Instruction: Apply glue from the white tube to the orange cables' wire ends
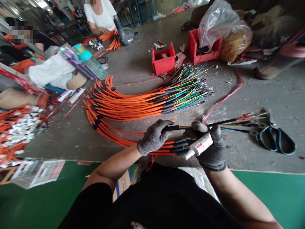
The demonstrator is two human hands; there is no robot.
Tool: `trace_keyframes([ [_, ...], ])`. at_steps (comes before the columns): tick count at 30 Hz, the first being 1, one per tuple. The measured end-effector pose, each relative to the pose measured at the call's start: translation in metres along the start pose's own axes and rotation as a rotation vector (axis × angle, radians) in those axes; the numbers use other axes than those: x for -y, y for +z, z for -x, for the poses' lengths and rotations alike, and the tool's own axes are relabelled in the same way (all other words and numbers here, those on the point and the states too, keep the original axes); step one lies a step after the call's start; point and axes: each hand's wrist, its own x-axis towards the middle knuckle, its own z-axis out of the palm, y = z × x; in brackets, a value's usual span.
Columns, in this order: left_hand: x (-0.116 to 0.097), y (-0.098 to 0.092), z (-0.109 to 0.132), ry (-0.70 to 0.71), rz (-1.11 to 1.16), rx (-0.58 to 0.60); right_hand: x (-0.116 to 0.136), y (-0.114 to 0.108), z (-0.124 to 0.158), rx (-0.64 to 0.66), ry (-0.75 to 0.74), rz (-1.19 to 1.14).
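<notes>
My left hand [154,135], in a grey knit glove, is closed round a cable near its black sleeve [173,128]. Thin coloured wires [185,127] run from that sleeve into my right hand [212,143], gloved the same way. Its fingers are wrapped about a small white squeeze tube [202,145] with a red label, nozzle pointing down and left, and the wires pass between the fingertips. Below the hands lie several orange cables [114,137] with black sleeved ends. Beyond them is a thick curved bundle of orange cables [128,106], its stripped wires [193,86] fanning right.
Scissors [277,140] with dark handles lie at right, beside black leads with ring ends. Two red bins [163,62] [194,52] and a plastic bag [235,38] stand at back. A bottle [91,62] is at left. Across the table a person [101,16] handles orange cables near a heat gun [122,31].
</notes>
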Motion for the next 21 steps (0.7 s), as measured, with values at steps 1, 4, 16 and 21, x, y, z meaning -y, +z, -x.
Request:
trace_keyframes([
  [1, -0.001, 0.000, 0.000, 0.029, -0.037, 0.019, 0.002, 0.001, 0.000, -0.003, 0.001, -0.004],
  [4, -0.001, -0.003, 0.000, 0.098, -0.202, 0.104, 0.007, 0.003, 0.001, 0.002, 0.007, 0.036],
  [16, 0.000, -0.010, -0.003, 0.135, -0.070, 0.134, 0.008, 0.006, 0.004, 0.047, -0.088, 0.100],
  [21, -0.006, -0.008, -0.005, 0.101, -0.103, 0.149, 0.009, 0.009, 0.007, 0.067, -0.006, 0.016],
])
